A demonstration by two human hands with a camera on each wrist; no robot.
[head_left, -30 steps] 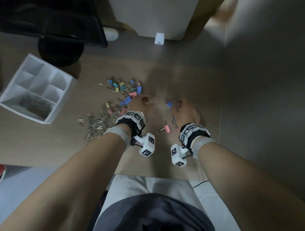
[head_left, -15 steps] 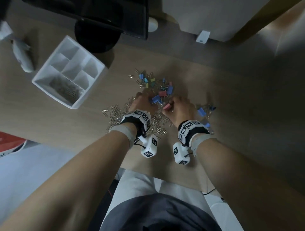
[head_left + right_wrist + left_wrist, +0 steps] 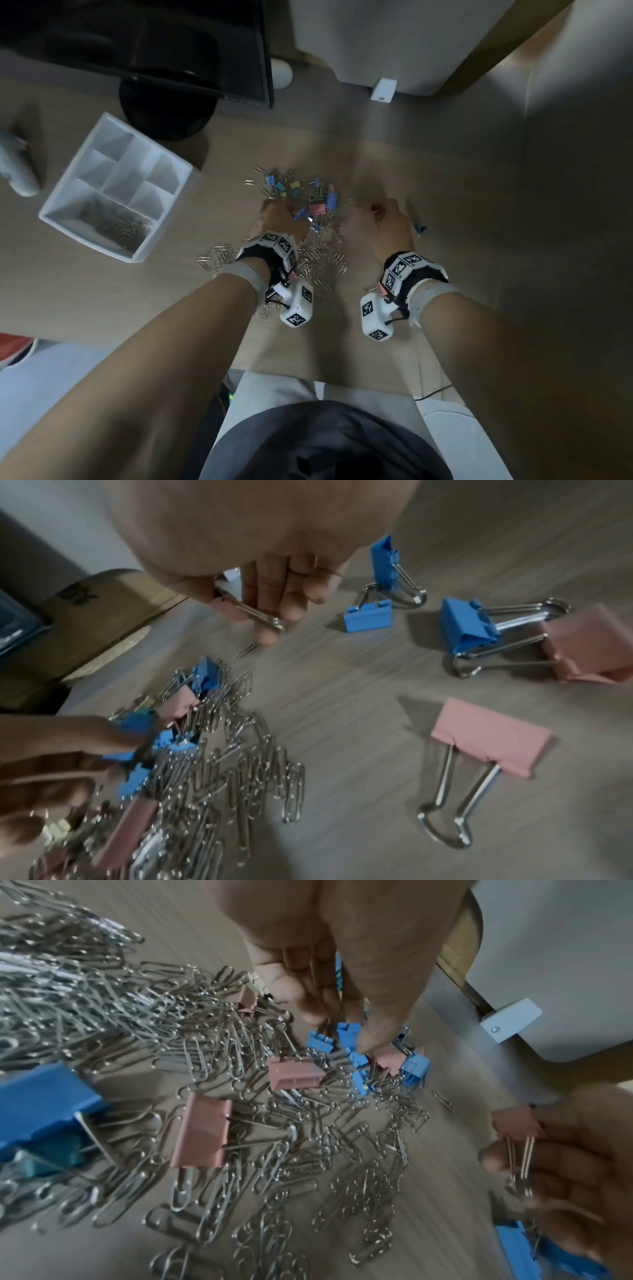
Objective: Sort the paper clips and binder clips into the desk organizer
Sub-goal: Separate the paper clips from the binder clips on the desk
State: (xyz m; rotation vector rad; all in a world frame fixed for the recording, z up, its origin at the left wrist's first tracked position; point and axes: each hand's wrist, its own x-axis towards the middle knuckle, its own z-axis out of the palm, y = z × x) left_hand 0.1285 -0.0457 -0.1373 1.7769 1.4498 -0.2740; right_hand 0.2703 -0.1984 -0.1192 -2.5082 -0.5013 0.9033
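While both hands work centre of desk, bare wood lies open from 1 to 4 o'clock of clip pile. Desk organizer at 10 o'clock, well apart from pile: six compartments, paper clips in largest near one only. Loose paper clips too many to count. Left hand pinches blue binder clip in pile. Right hand pinches pink binder clip by wire handles. Beside right hand on wood: three blue, two pink binder clips. Monitor base at 11 o'clock.
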